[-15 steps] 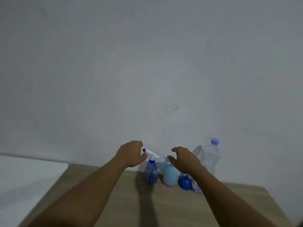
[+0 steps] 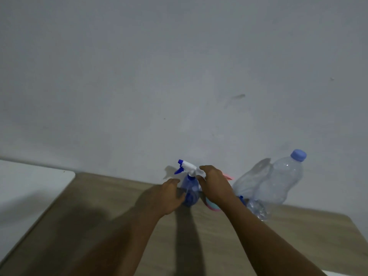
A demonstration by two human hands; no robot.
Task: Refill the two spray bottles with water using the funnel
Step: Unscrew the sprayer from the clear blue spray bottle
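wall (image 2: 179, 76): plain grey-white, fills the whole upper half of the frame and more.
desk (image 2: 99, 226): wood top, runs across the bottom of the frame, back edge against the wall. both forearms reach up over it from the bottom edge and throw shadows on it.
white surface (image 2: 29, 186): at the left edge, butts against the desk's left side.
water bottle (image 2: 282, 182): big, clear, blue cap on, upright at right of centre, at the wall.
right hand (image 2: 216, 188): centre frame, fingers (image 2: 205, 168) clenched on the rear of the white spray head (image 2: 189, 167), thumb under it.
left hand (image 2: 169, 198): just left of it, fingers (image 2: 182, 196) curled round the lower left side of the bottle body, grasping it.
blue spray bottle (image 2: 191, 188): upright on the desk at its back edge, centre frame, between the two hands. head on, blue nozzle pointing to the frame's left.
second spray bottle (image 2: 213, 208): just right of the blue one, mostly hidden behind the right hand. only a pale blue base with a pink rim and a pink tip past the knuckles show.
small clear bottle (image 2: 257, 211): crumpled, on the desk in front of the water bottle, beside the right wrist.
funnel (image 2: 242, 199): blue, only a sliver shows over the right wrist, between the second spray bottle and the small clear bottle. can't tell how it sits.
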